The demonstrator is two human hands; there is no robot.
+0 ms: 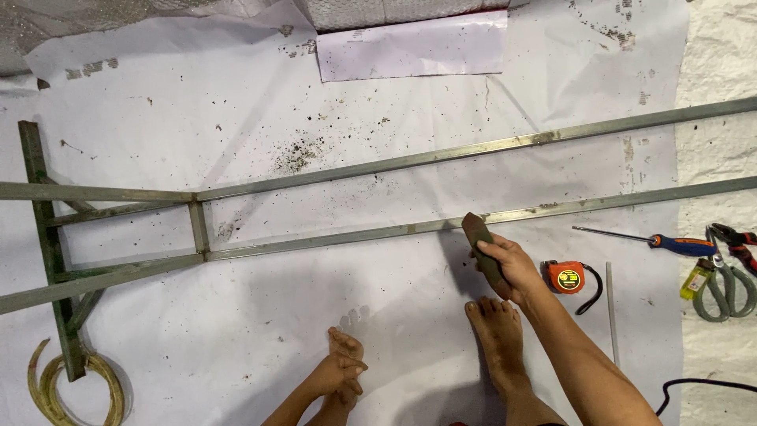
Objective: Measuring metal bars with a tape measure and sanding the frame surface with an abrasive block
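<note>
A big white sheet is spread over the floor, speckled with dark grit toward its far edge. Most of it is crossed by a long metal frame of two thin square rails, joined by a short crosspiece near the left edge, where a greenish upright bar is fixed too. A coil of yellowish cord is seen in the near left corner. Off the right edge, snips and a screwdriver with a blue and orange handle are laid out, with an orange tape measure just inside it.

A flat brownish sanding block is gripped by the right hand, fingers wrapped tight round it, its tip touching the near rail. The left hand is rested on a bare foot, fingers loosely curled, nothing held.
</note>
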